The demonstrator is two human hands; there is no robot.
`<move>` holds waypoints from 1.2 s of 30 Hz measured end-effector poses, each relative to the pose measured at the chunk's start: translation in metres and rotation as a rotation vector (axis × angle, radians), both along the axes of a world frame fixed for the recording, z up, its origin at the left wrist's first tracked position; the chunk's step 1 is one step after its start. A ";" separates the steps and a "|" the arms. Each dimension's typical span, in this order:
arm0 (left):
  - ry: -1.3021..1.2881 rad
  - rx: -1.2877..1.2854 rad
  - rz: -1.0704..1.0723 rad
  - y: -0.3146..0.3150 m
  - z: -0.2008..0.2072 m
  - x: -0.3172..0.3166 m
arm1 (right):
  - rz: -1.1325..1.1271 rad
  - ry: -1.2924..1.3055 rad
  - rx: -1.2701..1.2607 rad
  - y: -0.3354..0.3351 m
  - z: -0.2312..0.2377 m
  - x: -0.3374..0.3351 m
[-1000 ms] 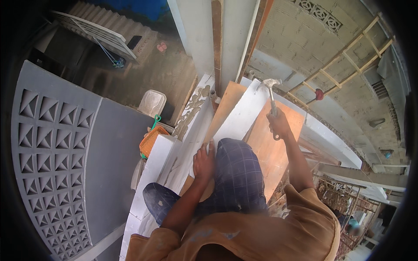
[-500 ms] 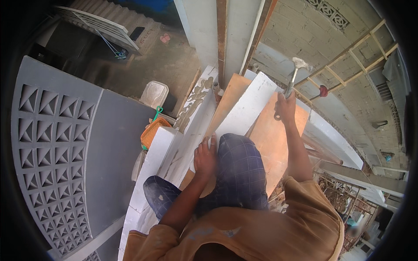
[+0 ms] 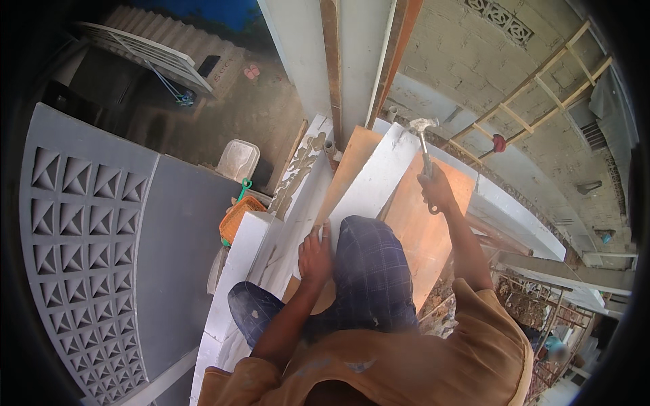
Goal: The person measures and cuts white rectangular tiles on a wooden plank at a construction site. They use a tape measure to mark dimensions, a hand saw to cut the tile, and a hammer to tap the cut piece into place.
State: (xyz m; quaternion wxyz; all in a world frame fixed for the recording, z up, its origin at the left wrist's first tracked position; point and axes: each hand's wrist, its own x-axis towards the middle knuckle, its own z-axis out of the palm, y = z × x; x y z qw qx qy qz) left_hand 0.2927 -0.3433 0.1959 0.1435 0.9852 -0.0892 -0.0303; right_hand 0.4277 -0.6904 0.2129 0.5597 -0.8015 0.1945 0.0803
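In my right hand (image 3: pixel 437 190) is a hammer (image 3: pixel 427 154), gripped along its handle, with the metal head at the far right corner of a long white block (image 3: pixel 379 166). Whether the head touches the block I cannot tell. My left hand (image 3: pixel 315 258) lies at the near end of that block, beside my knee, fingers stretched out and resting on it. The block lies slanting across brown boards (image 3: pixel 434 216). Part of its near end is hidden by my knee and left hand.
Left of the block runs a white block wall (image 3: pixel 310 203) topped with grey mortar (image 3: pixel 295 172). An orange basket (image 3: pixel 238 218) and a pale tub (image 3: pixel 238 160) stand beyond it. Upright posts (image 3: pixel 334 74) rise ahead. A wooden ladder (image 3: pixel 538 101) leans at the right.
My right hand has brought the hammer left and slightly down, from right of the white block to its far end. My left hand stays at the near end; the view has shifted slightly.
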 end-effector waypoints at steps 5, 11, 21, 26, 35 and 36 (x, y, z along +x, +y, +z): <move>0.045 0.019 0.005 -0.001 0.001 -0.004 | -0.229 -0.263 0.062 0.008 0.014 0.036; 0.005 0.024 0.005 0.002 0.000 0.002 | -0.019 -0.042 0.050 0.002 0.003 0.002; 0.011 0.032 0.007 -0.002 0.002 0.000 | -0.019 -0.022 -0.031 -0.011 -0.004 0.016; 0.075 -0.002 -0.005 -0.005 0.011 0.003 | -0.096 -0.100 -0.027 -0.016 -0.009 0.031; 0.092 0.030 -0.004 -0.005 0.006 -0.002 | -0.181 -0.118 -0.010 -0.014 -0.007 0.034; 0.060 0.040 0.004 -0.001 -0.006 -0.005 | -0.140 -0.056 0.049 -0.001 -0.014 0.020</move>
